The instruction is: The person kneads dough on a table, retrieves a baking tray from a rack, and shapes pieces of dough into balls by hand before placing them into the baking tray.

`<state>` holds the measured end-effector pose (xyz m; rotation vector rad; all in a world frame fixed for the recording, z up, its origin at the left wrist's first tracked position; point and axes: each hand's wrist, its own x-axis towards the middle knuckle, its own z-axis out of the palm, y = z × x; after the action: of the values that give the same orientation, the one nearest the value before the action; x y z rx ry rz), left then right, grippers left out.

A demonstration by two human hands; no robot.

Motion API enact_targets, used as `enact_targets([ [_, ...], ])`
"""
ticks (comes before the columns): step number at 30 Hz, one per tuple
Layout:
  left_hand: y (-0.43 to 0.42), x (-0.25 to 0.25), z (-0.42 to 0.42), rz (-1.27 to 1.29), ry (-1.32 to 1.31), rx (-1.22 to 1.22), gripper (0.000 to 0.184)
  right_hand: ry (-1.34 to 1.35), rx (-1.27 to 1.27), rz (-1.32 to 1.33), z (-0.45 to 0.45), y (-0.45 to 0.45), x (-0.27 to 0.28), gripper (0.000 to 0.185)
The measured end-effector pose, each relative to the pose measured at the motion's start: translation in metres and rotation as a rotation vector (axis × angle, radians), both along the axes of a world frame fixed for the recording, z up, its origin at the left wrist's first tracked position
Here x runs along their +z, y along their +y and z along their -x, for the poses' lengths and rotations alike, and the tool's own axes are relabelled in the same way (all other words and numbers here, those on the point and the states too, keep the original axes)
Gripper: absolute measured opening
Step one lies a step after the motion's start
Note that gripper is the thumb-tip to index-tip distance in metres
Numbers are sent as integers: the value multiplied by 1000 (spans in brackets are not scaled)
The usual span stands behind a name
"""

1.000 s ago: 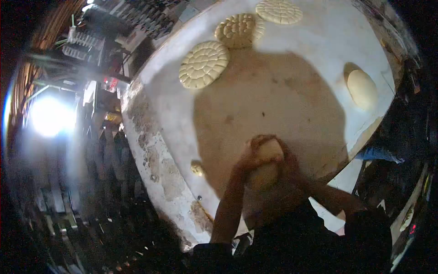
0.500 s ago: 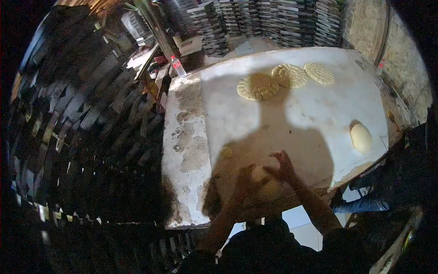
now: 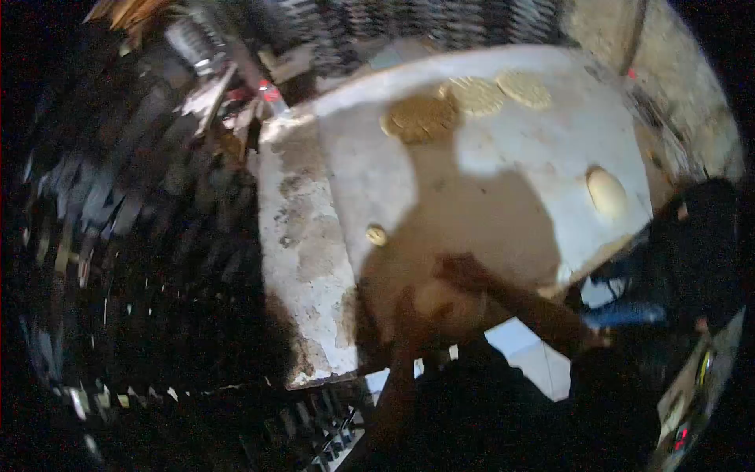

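Near the table's front edge, in my own shadow, lies a pale lump of dough. My left hand is at the dough's left side, dark and blurred, its fingers hard to make out. Over the far right side of the dough is my right hand, smeared by motion; whether it touches the dough I cannot tell. A small round piece of dough sits farther left on the table.
The pale table has a worn, stained left strip. Scored flat dough rounds lie at the back, and a smooth dough ball at the right. A bottle with a red label stands at the far left corner. Someone's blue-clad leg shows at right.
The view has shifted, so the table sits higher and farther left. My right hand's spread fingers have moved to the dough's far side. The small dough piece has come out of shadow.
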<state>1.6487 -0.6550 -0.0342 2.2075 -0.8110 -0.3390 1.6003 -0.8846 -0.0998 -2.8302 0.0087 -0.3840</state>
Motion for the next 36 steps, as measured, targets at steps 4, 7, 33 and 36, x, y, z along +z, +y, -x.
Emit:
enact_targets([
  [4, 1, -12, -5, 99, 47, 111, 81, 568, -332, -162, 14, -43, 43, 32],
  [7, -8, -29, -3, 251, 404, 147, 82, 586, -387, -636, 63, -23, 28, 37],
  [33, -371, -74, 118, 322, 657, -220, 65, -478, -997, -212, 255, -260, 57, 70],
  [36, -346, -91, 104, 416, 693, -203, 59, -299, -825, 31, 234, -250, 30, 69],
])
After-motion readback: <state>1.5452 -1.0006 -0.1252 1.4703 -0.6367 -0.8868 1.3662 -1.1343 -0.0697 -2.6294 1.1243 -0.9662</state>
